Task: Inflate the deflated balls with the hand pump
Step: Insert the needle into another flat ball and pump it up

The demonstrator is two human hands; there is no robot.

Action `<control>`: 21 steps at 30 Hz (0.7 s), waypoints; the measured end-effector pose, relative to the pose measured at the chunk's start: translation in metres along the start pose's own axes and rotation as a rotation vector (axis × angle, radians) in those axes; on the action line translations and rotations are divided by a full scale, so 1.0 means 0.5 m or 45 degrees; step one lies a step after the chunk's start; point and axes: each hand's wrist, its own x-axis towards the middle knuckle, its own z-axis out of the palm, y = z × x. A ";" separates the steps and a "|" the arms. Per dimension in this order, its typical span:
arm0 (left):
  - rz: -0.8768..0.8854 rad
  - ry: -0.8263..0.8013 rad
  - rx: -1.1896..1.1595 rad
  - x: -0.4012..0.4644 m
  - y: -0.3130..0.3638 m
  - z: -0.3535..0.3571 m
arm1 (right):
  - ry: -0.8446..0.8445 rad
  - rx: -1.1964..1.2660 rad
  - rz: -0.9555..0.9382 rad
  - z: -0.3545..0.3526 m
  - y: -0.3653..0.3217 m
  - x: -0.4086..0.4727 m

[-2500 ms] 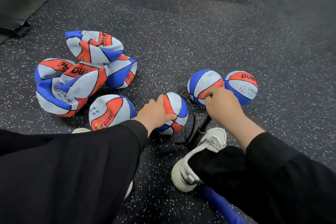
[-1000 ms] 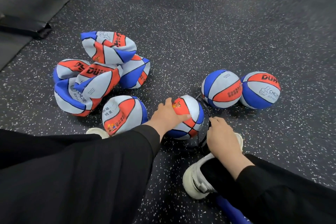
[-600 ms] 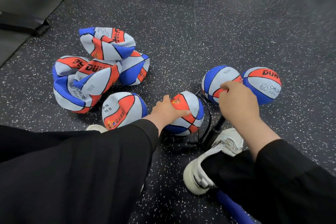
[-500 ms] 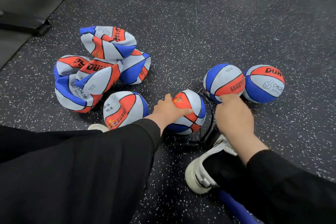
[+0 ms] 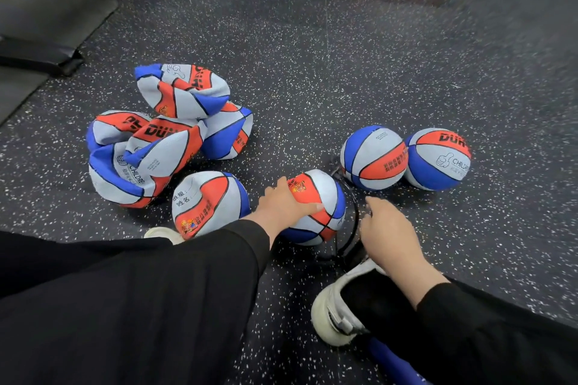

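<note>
Left hand [image 5: 283,208] is draped over the ball being filled [image 5: 316,206], fingers curved around its top, holding it down on the speckled floor [image 5: 344,72]. Right hand [image 5: 386,233] is wrapped around the pump handle, low down by a white shoe [image 5: 339,312]; the pump itself is mostly hidden, only its black hose [image 5: 352,228] shows beside the ball. Two round balls [image 5: 373,158] sit just right; a crumpled flat pile [image 5: 162,134] lies left.
</note>
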 end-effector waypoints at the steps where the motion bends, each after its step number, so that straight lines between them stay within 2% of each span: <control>1: 0.001 0.005 0.012 -0.001 0.002 -0.001 | 0.061 -0.003 -0.026 -0.026 -0.011 0.005; 4: 0.008 0.010 0.028 -0.005 0.010 0.000 | 0.231 -0.045 -0.114 -0.109 -0.042 0.023; 6: 0.003 0.013 0.032 -0.006 0.011 -0.001 | 0.233 -0.088 -0.134 -0.141 -0.052 0.032; 11: 0.026 0.031 0.042 -0.009 0.011 0.004 | 0.404 -0.067 -0.114 -0.073 -0.036 0.015; 13: 0.039 0.042 0.044 -0.010 0.010 0.008 | 0.337 -0.100 -0.099 -0.018 -0.033 -0.001; 17: 0.025 0.027 0.040 -0.006 0.008 0.006 | 0.196 -0.264 -0.240 0.057 -0.014 -0.020; 21: -0.003 0.032 -0.002 -0.001 -0.001 0.005 | 0.134 -0.149 -0.199 0.072 -0.001 -0.014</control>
